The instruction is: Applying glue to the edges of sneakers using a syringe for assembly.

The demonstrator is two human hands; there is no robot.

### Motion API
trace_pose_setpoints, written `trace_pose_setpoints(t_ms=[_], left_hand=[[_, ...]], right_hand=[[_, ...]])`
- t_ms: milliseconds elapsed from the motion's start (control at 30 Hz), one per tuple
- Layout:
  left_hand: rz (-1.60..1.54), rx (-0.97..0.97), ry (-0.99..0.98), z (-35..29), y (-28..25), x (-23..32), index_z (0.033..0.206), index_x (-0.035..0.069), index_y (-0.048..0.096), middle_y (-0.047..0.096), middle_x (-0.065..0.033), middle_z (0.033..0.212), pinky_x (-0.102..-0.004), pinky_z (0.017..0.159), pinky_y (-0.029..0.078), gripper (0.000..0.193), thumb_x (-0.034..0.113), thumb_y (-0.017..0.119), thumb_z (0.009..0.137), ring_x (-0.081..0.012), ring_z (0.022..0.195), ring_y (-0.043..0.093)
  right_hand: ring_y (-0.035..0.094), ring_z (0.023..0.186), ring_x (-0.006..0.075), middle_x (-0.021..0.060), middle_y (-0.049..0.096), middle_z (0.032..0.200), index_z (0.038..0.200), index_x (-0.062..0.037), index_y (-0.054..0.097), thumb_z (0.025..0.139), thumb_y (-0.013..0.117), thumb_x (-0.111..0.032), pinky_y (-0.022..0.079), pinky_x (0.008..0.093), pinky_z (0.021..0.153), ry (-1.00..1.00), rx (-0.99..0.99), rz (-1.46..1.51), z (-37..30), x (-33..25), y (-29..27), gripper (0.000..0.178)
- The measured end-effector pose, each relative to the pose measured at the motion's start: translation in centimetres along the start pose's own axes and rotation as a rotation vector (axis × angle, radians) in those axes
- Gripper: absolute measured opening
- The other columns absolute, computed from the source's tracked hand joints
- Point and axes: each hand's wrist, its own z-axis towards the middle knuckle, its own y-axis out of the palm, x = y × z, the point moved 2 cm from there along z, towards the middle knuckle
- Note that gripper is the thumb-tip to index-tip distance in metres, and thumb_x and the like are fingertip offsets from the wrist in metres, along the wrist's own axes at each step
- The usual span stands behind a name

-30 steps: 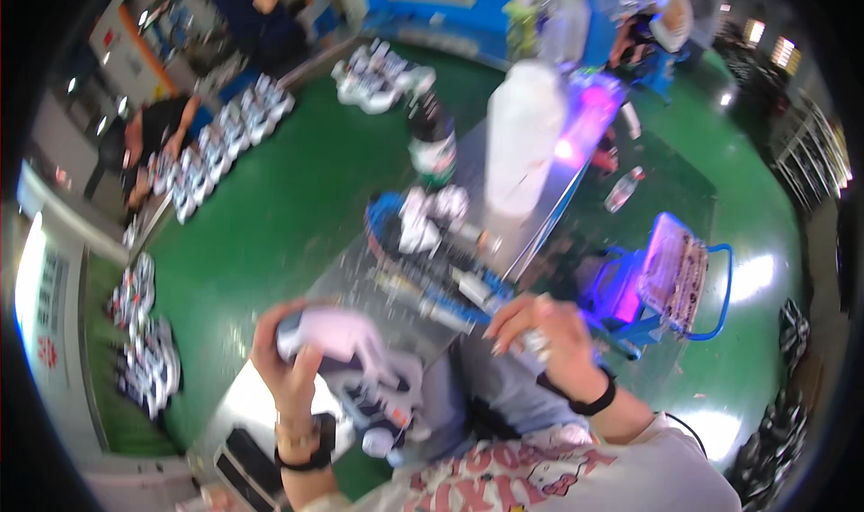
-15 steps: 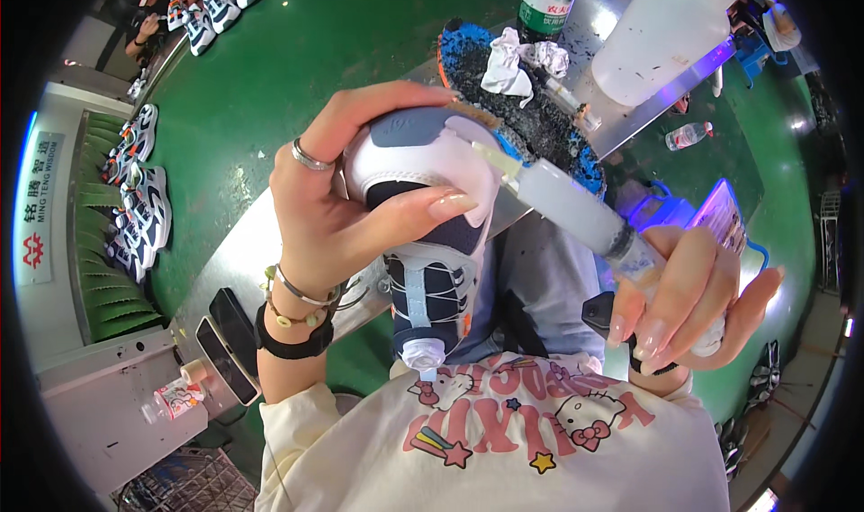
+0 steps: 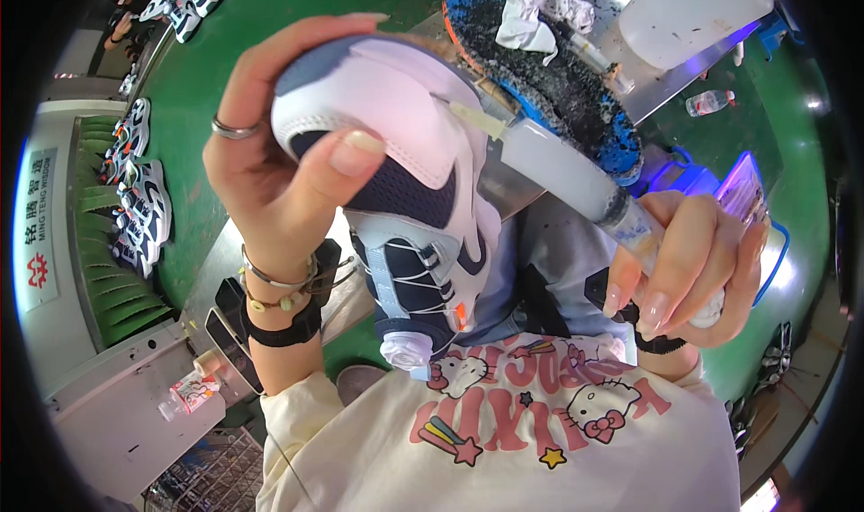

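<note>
My left hand (image 3: 270,143) is wrapped round the toe of a white and navy sneaker (image 3: 409,107), thumb on the upper and fingers over the toe end. The shoe's toe points away from me; its laced part and a white round dial (image 3: 405,351) hang toward my shirt. In my right hand (image 3: 688,273) is a syringe (image 3: 558,166) with a clear barrel of whitish contents. Its pale narrow tip meets the edge of the shoe's toe from the right. Whether anything comes out of the tip I cannot tell.
Beyond the shoe lies a blue insole-shaped pad (image 3: 549,80) covered in dark crumbs, bearing crumpled white tissue (image 3: 526,22) and another syringe (image 3: 598,59). A whitish plastic container (image 3: 693,17) stands at the back right. Phones (image 3: 225,345) lie at left. More sneakers (image 3: 142,211) line the left.
My left hand has brought the shoe nearer and leftward, turning it so more of its side shows. The syringe has shifted slightly, its tip staying at the toe edge.
</note>
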Motion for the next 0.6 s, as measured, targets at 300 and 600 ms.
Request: trace_pose_setpoints(t_ms=[300, 600], left_hand=[[0.065, 0.175, -0.058, -0.2, -0.8, -3.5, 0.113, -0.007, 0.046, 0.058, -0.0194, 0.099, -0.0314, 0.077, 0.048, 0.072, 0.059, 0.039, 0.084, -0.0225, 0.087, 0.059], [-0.135, 0.132, -0.177, -0.2, -1.6, -6.0, 0.119, -0.004, 0.042, 0.053, -0.0226, 0.110, -0.0328, 0.081, 0.047, 0.072, 0.059, 0.037, 0.084, -0.0243, 0.093, 0.058]], right_hand=[[0.048, 0.038, 0.0217, 0.0051, 0.052, 0.061, 0.046, -0.0098, 0.040, 0.090, 0.022, -0.021, 0.041, 0.0269, 0.041, 0.089, -0.022, -0.044, -0.5, 3.3, -0.8, 0.049], [0.047, 0.037, 0.0213, 0.0039, 0.053, 0.061, 0.047, -0.0107, 0.042, 0.092, 0.019, -0.023, 0.043, 0.0280, 0.041, 0.085, -0.009, -0.043, -1.4, 5.2, -0.9, 0.052]])
